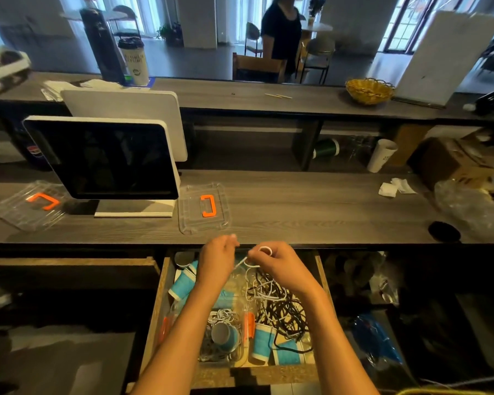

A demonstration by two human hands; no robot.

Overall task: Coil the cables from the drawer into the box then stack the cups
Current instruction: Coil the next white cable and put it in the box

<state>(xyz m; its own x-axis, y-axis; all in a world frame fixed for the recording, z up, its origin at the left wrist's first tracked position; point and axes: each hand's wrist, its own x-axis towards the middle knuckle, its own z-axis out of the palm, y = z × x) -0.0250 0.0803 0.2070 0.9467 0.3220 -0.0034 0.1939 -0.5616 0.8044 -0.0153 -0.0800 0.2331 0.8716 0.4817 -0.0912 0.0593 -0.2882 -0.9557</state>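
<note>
Over the open wooden drawer [161,292], both my hands hold one white cable [241,263]. My right hand [277,266] pinches it, with a small loop wound over its fingers. My left hand [216,259] grips the cable's other stretch. Below lies a tangle of black and white cables [280,300]. A clear plastic box [226,337] in the drawer holds coiled white cable and a blue paper cup [224,336]. More blue cups [183,283] lie loose on the drawer's left and at its front [264,342].
Two clear lids with orange handles [204,208] [32,205] lie on the grey counter beside a dark monitor [106,159]. Crumpled paper [394,187] and a plastic bag [468,203] lie at right. A person stands beyond the far counter.
</note>
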